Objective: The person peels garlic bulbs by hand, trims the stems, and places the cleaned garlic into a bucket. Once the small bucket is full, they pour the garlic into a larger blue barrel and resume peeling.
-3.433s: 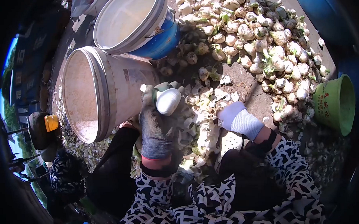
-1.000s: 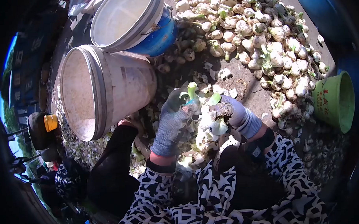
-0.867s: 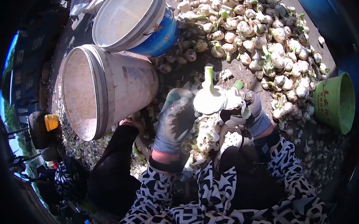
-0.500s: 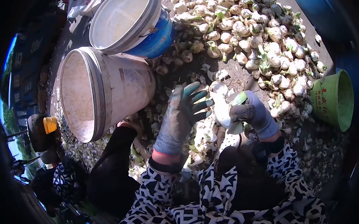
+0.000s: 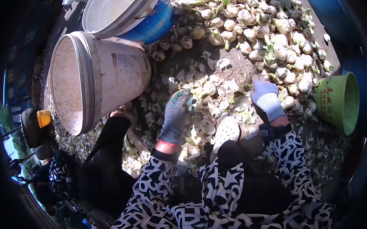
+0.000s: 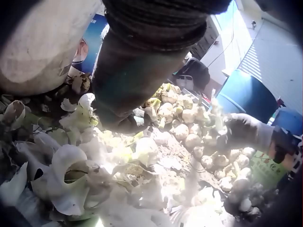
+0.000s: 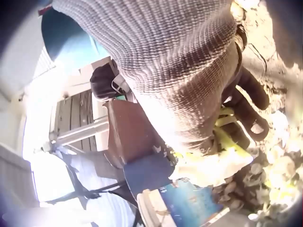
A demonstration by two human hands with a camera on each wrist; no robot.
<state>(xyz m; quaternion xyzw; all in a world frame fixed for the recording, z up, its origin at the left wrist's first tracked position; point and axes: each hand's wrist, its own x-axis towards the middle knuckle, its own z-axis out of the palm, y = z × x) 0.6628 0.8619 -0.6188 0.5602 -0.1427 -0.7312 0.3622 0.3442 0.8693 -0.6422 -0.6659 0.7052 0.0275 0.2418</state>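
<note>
My gloved left hand (image 5: 173,117) hovers over a heap of white garlic peels (image 5: 198,132), its green-tipped fingers loosely bent and nothing seen between them. In the left wrist view it is dark against the bright peels. My right hand (image 5: 265,94), in a pale knit glove, reaches to the near edge of a large pile of garlic bulbs (image 5: 265,39). The right wrist view shows its fingers bent around a yellow-green stalk (image 7: 226,140), with a pale garlic bulb (image 7: 208,169) beside the thumb. In the head view the glove mostly hides that bulb.
A whitish bucket (image 5: 121,76) lies tipped on the left, its mouth facing left. Behind it is a blue-and-white bucket (image 5: 154,20). A green tub (image 5: 336,103) is at the right, near a blue barrel (image 5: 329,16). A perforated clog (image 5: 227,131) rests among the peels.
The right hand moved from the middle, where it held garlic with loose skin, up and right to the pile. The left hand's spread fingers relaxed into a loose bend. The camera view shifted slightly.
</note>
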